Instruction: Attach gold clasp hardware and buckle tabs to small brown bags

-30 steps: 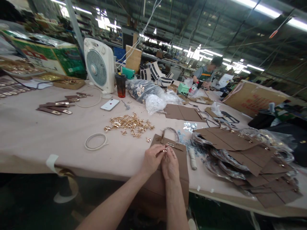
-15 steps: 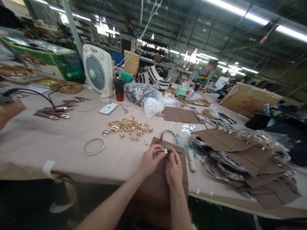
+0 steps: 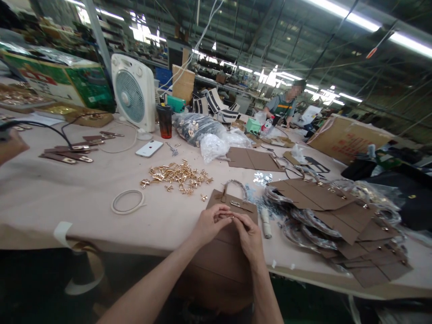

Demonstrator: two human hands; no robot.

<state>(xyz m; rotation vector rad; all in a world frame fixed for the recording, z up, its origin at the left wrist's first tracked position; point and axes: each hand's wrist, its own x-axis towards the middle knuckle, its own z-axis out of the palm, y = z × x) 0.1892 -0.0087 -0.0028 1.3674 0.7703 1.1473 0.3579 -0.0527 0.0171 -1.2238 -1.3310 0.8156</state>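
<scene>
A brown bag panel [image 3: 221, 256] lies partly on the table and hangs over its front edge, with a wrapped handle [image 3: 236, 183] at the top and an oblong metal plate [image 3: 235, 204] below it. Just below that plate, my left hand [image 3: 212, 225] and my right hand [image 3: 249, 236] meet over the panel, fingertips pinched together. Between them shows a small shiny metal fitting [image 3: 231, 218], mostly covered by the fingers; its exact shape is hidden. Left of the hands lies a pile of gold metal clasps [image 3: 180, 174].
A tape roll [image 3: 128, 201], a phone [image 3: 149, 148], a tumbler [image 3: 164, 121] and a fan [image 3: 133, 92] are on the left. Brown bag pieces [image 3: 337, 220] are heaped at right. Another person's hand [image 3: 13, 146] is at the left edge; a co-worker [image 3: 281, 105] sits behind.
My fingertips have moved slightly down the panel, uncovering the oblong metal plate. A white bit seen between the fingers earlier no longer shows. The view has shifted slightly.
</scene>
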